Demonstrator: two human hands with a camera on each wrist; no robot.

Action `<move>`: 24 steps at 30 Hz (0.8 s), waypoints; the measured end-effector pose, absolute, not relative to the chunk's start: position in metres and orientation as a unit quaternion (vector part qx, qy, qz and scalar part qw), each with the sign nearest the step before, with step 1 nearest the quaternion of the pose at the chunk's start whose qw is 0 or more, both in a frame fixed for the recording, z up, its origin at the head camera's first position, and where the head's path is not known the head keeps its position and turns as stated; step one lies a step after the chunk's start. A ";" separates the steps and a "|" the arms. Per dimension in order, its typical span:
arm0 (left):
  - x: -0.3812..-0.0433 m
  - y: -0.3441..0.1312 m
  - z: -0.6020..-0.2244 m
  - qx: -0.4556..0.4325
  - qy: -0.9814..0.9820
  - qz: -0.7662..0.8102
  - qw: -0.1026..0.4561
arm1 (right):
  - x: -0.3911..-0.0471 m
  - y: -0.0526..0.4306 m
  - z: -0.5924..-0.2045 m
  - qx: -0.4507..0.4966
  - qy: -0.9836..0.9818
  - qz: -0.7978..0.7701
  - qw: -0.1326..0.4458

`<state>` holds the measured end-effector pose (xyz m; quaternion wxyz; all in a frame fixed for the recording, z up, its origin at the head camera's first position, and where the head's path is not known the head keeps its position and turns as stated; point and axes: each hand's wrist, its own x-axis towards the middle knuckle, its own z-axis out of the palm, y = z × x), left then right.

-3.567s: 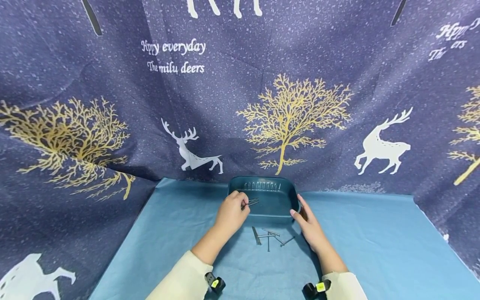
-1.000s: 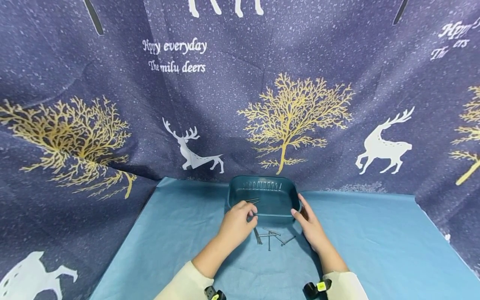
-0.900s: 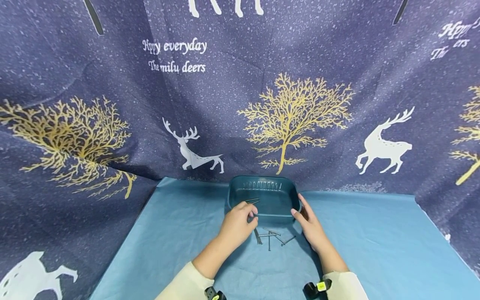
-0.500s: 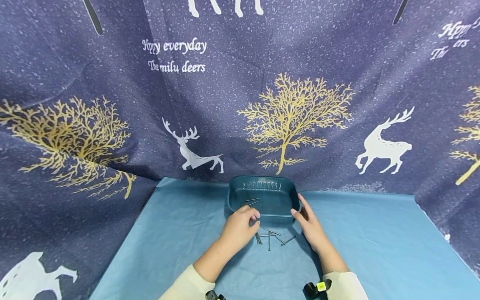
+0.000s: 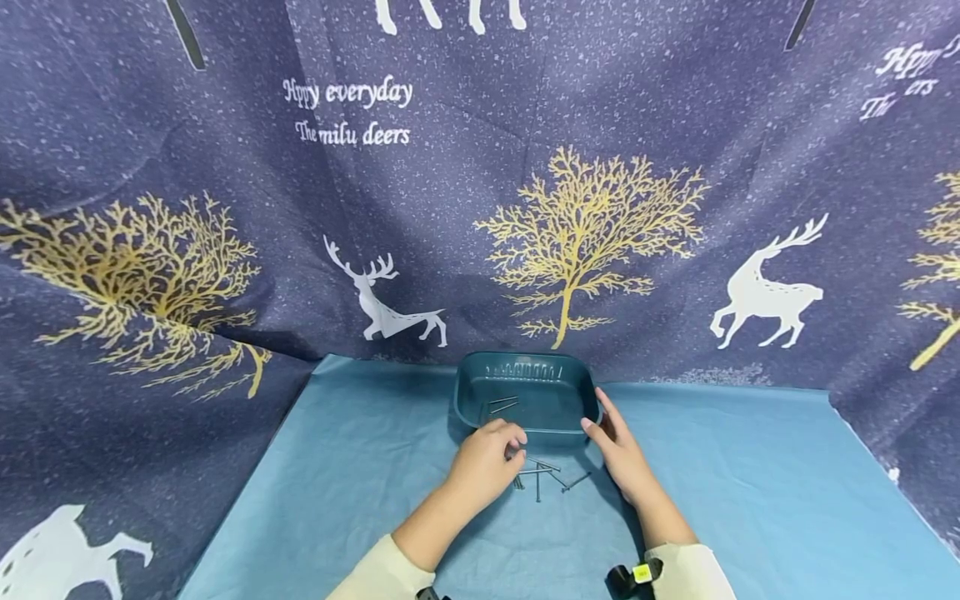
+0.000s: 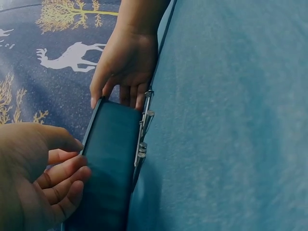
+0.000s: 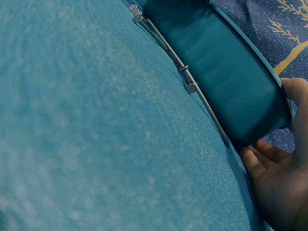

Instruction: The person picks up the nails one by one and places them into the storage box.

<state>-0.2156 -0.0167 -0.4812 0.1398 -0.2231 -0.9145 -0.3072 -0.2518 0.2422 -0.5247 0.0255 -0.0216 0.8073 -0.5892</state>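
A dark teal plastic basket-like tray [image 5: 540, 432] stands at the back of the table, with a few nails [image 5: 504, 405] lying in its left part. Over the tray's near edge, toward its left end, hovers my left hand [image 5: 487, 461], fingers loosely bent and nothing between them. My right hand [image 5: 624, 458] holds the tray's right end; in the right wrist view the thumb is on the rim and the fingers touch low on the wall [image 7: 216, 62]. Several long steel nails [image 5: 537, 483] lie loosely crossed on the cloth in front of the tray, partly behind my left hand.
A light blue cloth [image 5: 750, 483] covers the table. Right behind the tray hangs a dark blue curtain [image 5: 637, 317] printed with deer and golden trees. A small black device [image 5: 630, 577] sits at the right wrist.
My left hand has let go of nails inside the tray and drawn back toward the near rim and slightly right. The right hand has stayed on the tray.
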 end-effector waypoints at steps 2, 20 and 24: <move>-0.215 -0.016 -0.483 -0.220 -0.918 -0.304 0.131 | -0.252 0.242 -0.525 -0.022 0.806 -0.591 0.025; -0.214 -0.011 -0.490 -0.211 -0.933 -0.274 0.095 | -0.253 0.242 -0.527 -0.022 0.802 -0.596 0.027; -0.213 -0.008 -0.490 -0.214 -0.933 -0.271 0.099 | -0.253 0.243 -0.527 -0.022 0.803 -0.595 0.026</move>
